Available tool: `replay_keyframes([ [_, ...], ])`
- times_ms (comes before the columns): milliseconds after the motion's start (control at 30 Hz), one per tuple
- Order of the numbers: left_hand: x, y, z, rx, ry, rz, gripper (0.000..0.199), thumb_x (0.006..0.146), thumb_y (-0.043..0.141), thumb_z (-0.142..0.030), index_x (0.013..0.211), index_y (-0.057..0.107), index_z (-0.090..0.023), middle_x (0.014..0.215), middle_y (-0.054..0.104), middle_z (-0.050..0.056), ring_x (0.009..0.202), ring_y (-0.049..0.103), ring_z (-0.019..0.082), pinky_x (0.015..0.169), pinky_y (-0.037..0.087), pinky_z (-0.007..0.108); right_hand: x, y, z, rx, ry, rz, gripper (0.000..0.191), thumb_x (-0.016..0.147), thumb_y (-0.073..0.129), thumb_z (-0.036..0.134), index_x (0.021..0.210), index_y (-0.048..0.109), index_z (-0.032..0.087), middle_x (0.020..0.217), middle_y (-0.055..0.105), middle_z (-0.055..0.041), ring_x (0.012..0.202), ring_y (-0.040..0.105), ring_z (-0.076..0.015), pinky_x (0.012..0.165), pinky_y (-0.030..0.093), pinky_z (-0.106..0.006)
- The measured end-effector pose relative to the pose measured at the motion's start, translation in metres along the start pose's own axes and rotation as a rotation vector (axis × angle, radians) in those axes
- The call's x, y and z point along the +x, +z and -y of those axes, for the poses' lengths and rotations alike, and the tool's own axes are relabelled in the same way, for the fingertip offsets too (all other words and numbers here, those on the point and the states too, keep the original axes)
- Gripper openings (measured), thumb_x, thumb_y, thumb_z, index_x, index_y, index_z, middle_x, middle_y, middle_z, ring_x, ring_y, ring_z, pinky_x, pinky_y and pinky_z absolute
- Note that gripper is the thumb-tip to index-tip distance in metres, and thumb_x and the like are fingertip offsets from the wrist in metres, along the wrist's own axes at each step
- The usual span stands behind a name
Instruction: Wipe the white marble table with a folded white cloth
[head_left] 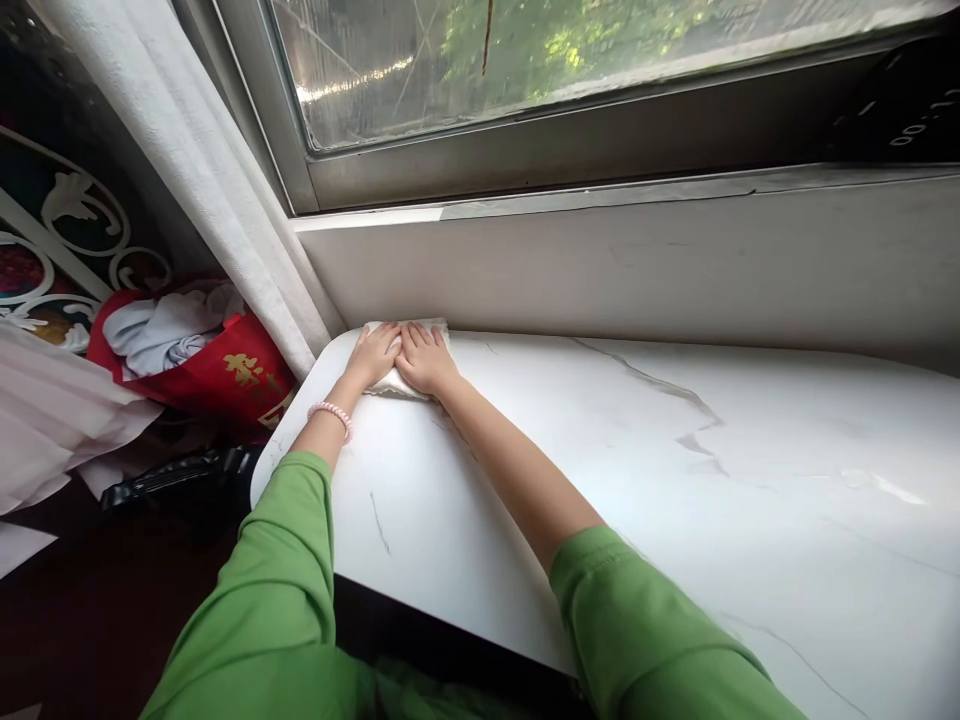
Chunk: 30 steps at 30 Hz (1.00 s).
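A pale cream cloth (401, 385) lies flat at the far left corner of the white marble-patterned table (465, 480). My left hand (371, 355) presses on the cloth's left part with its fingers stretched forward and flat. Beside it, touching or nearly so, my right hand (424, 360) rests on the cloth's right part, its fingers also extended and slightly spread. Both hands are open, palms down, so their undersides are hidden. A pink-and-white coiled band (331, 420) circles my left wrist.
Behind the table runs a pale wall (600, 265) under a metal-framed window (525, 170). A white curtain (187, 150) hangs at the left, near a red bag (240, 370) stuffed with light fabric. The table's rounded left edge and front edge border a dark floor (97, 620).
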<state>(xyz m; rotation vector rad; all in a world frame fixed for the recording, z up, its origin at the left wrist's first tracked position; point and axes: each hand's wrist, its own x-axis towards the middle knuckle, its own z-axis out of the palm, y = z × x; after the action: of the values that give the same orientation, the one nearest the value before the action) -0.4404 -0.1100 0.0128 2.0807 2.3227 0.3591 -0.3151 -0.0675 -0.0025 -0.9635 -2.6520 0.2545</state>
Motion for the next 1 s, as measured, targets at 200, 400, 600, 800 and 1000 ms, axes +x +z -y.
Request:
replay_keyframes([
  [200,-0.02,-0.001,-0.006,0.043,-0.018,0.017,0.046,0.095,0.029,-0.024,0.14,0.04,-0.016,0.15,0.034,0.008,0.141,0.026,0.017,0.117,0.01,0.042,-0.015,-0.003,0.005,-0.03,-0.046,0.006,0.062,0.093,0.021,0.032,0.145,0.027,0.0,0.152,0.029,-0.0164,0.141,0.022,-0.0241,0.115,0.013,-0.043],
  [400,-0.072,-0.007,-0.014,0.025,0.052,0.034,0.047,0.095,0.027,-0.026,0.14,0.038,-0.016,0.151,0.032,0.007,0.141,0.023,0.016,0.118,0.01,0.042,-0.07,-0.007,0.039,-0.053,-0.052,-0.035,0.063,0.092,0.025,0.03,0.144,0.028,-0.005,0.15,0.03,-0.0219,0.14,0.022,-0.0311,0.114,0.013,-0.05],
  [600,-0.153,-0.025,-0.027,-0.015,0.141,0.046,0.05,0.094,0.03,-0.026,0.142,0.035,-0.015,0.151,0.034,0.008,0.141,0.023,0.017,0.118,0.011,0.043,-0.136,-0.021,0.081,0.079,-0.074,0.076,0.066,0.092,0.026,0.033,0.146,0.021,-0.005,0.153,0.021,-0.0212,0.143,0.012,-0.0315,0.115,0.008,-0.053],
  [800,-0.225,-0.04,-0.039,-0.022,0.156,0.036,0.053,0.095,0.032,-0.027,0.146,0.029,-0.015,0.152,0.03,0.009,0.142,0.022,0.021,0.118,0.012,0.047,-0.184,-0.034,0.108,0.273,-0.17,0.21,0.073,0.087,0.039,0.034,0.147,0.019,-0.002,0.155,0.013,-0.0175,0.144,0.003,-0.0279,0.116,0.003,-0.053],
  [1000,-0.239,-0.044,-0.036,-0.032,0.167,0.051,0.053,0.095,0.034,-0.028,0.146,0.028,-0.016,0.151,0.032,0.009,0.141,0.024,0.022,0.118,0.013,0.048,-0.188,-0.044,0.109,0.396,-0.214,0.355,0.078,0.081,0.044,0.027,0.148,0.016,-0.002,0.155,0.009,-0.0182,0.144,-0.001,-0.0275,0.115,0.001,-0.054],
])
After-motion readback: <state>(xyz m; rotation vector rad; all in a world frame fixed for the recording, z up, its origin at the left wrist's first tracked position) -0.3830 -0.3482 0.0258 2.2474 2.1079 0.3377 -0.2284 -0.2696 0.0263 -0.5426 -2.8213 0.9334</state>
